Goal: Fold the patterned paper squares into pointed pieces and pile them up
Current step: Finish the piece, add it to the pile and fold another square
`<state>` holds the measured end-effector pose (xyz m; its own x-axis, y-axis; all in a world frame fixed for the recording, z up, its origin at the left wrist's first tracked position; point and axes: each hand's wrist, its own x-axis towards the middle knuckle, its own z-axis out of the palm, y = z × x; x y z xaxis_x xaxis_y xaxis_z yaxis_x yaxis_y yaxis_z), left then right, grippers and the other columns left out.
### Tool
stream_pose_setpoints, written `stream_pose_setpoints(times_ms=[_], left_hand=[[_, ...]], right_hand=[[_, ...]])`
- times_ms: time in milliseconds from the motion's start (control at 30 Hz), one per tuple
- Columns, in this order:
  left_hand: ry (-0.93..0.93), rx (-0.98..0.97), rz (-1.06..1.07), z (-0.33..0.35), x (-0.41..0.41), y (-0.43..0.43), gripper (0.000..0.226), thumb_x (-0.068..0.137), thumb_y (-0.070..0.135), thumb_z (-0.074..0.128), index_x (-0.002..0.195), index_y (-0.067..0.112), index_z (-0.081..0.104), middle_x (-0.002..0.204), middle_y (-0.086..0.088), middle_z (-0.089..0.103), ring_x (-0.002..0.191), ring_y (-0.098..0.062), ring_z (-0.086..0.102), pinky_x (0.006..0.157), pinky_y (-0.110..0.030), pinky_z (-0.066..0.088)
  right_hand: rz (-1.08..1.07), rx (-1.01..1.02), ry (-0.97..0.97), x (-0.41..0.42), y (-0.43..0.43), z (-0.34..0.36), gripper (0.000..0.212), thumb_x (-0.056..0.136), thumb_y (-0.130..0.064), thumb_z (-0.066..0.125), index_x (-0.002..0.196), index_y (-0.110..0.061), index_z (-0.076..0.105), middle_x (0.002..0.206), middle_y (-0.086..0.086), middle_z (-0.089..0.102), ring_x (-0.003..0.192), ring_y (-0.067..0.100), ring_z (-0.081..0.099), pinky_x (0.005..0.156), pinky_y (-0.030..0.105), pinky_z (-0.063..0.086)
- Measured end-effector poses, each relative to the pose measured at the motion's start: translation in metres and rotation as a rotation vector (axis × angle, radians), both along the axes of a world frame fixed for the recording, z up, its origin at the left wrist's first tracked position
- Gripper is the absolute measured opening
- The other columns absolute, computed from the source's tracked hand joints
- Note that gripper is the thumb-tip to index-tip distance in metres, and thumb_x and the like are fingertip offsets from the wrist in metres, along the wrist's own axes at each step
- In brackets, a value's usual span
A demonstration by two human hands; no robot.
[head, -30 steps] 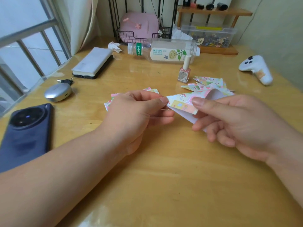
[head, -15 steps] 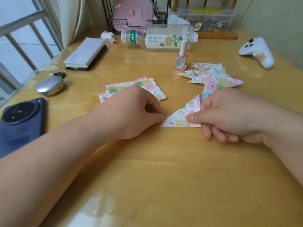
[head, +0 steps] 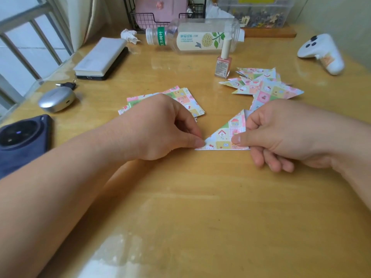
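Note:
A patterned paper folded into a triangle [head: 226, 135] lies flat on the wooden table [head: 200, 197]. My left hand [head: 160, 127] pinches its left point with curled fingers. My right hand [head: 285, 133] holds the triangle's right side, thumb pressing on top near the bottom edge. Behind my left hand lies a small stack of flat patterned squares [head: 186, 99], partly hidden by the hand. A pile of folded pointed pieces [head: 265, 85] spreads out behind my right hand.
A pink nail polish bottle [head: 223, 63] stands beside the pile, with a plastic drink bottle [head: 196, 37] lying behind it. A white controller [head: 323, 53] is at far right. At left are a phone [head: 22, 137], a silver case [head: 56, 99] and a book [head: 102, 59].
The paper was held up in the air between both hands; it has come down flat on the table as a triangle, and both hands now hold it there at its ends.

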<state>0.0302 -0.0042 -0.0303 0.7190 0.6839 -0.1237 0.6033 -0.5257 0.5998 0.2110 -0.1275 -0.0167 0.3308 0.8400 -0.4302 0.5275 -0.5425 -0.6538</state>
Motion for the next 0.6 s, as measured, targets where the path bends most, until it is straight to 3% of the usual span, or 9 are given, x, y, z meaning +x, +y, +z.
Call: stream_pose_setpoints(times_ms=[400, 600], left_hand=[[0.005, -0.006, 0.009, 0.0004, 0.0003, -0.0012, 0.008, 0.074, 0.045, 0.083, 0.074, 0.038, 0.079, 0.069, 0.021, 0.071, 0.071, 0.002, 0.062, 0.059, -0.013, 0.046], [-0.032, -0.022, 0.004, 0.0001, -0.0007, -0.0012, 0.010, 0.074, 0.044, 0.083, 0.072, 0.035, 0.079, 0.067, 0.018, 0.071, 0.064, 0.001, 0.061, 0.056, -0.010, 0.044]], right_hand=[[0.017, 0.011, 0.011, -0.0006, -0.0002, 0.0010, 0.033, 0.096, -0.021, 0.065, 0.070, -0.005, 0.052, 0.039, 0.005, 0.057, 0.024, 0.012, 0.037, 0.032, 0.018, 0.029], [0.012, 0.014, 0.048, -0.0004, 0.0001, 0.0019, 0.034, 0.096, -0.019, 0.064, 0.069, -0.004, 0.051, 0.035, 0.001, 0.053, 0.022, 0.009, 0.035, 0.029, 0.016, 0.026]])
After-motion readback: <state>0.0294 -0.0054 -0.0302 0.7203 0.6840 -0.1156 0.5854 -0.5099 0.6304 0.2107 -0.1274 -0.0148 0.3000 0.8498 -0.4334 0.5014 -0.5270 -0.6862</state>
